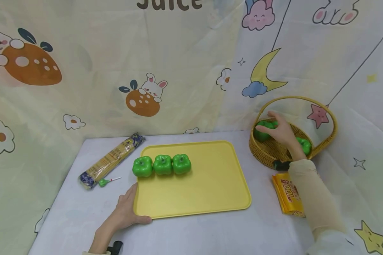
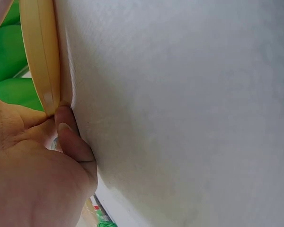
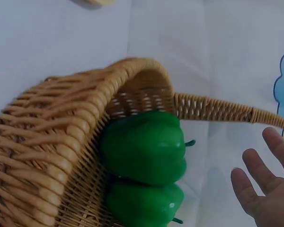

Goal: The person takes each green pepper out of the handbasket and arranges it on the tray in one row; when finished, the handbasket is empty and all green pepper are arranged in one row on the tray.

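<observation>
On the left half of the yellow tray [image 1: 207,184], three green bell peppers [image 1: 162,164] stand in a row near its back left. My left hand [image 1: 125,209] holds the tray's front left corner, thumb along the front edge and fingers at the left side. The left wrist view shows curled fingers [image 2: 75,137] against the tray rim [image 2: 42,56]. Over the wicker basket [image 1: 265,156], my right hand [image 1: 282,132] reaches in with fingers spread. Two green peppers [image 3: 144,149] lie together in the basket, apart from the fingers in the right wrist view; another pepper [image 1: 304,145] sits at its right side.
A long clear-wrapped pack of noodles [image 1: 111,161] lies left of the tray, with a green lollipop [image 1: 103,182] beside it. An orange snack packet [image 1: 287,194] is in front of the basket, partly under the right forearm. The basket's tall handle [image 1: 333,124] arches above it.
</observation>
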Motion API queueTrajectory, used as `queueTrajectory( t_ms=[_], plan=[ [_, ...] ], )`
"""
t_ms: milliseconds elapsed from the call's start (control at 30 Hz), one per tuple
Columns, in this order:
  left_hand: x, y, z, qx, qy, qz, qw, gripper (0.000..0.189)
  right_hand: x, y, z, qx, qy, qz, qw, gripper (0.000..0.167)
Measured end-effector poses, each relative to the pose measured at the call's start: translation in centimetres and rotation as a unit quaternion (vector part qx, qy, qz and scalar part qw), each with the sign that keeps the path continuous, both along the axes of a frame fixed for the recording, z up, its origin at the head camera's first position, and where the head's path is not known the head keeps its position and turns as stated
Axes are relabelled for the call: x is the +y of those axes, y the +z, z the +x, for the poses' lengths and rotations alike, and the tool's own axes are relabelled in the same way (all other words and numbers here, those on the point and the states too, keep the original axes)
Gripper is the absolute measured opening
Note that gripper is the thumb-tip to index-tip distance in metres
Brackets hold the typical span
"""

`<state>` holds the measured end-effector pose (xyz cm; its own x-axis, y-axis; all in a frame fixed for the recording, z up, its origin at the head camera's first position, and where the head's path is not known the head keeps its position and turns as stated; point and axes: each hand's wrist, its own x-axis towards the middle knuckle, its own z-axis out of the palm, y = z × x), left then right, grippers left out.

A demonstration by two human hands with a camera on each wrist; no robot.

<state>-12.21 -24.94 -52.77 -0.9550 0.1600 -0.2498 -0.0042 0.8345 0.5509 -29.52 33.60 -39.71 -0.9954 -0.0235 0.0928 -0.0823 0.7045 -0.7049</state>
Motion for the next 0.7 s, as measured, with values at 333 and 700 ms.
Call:
queueTrajectory(
  t_ms=[333,700],
  plan=[
    [-0.1,-0.4,-0.1,0.0,-0.001,0.0,1.0,0.153,1.4,-0.1,-2.4,-0.038,-0.001,-0.024,0.999,0.1],
    [0.0,0.0,0.0,0.003,-0.001,-0.006,1.0,0.151,3.0,-1.6,-5.0,-0.051,-0.009,-0.007,0.9986,0.103]
  ],
)
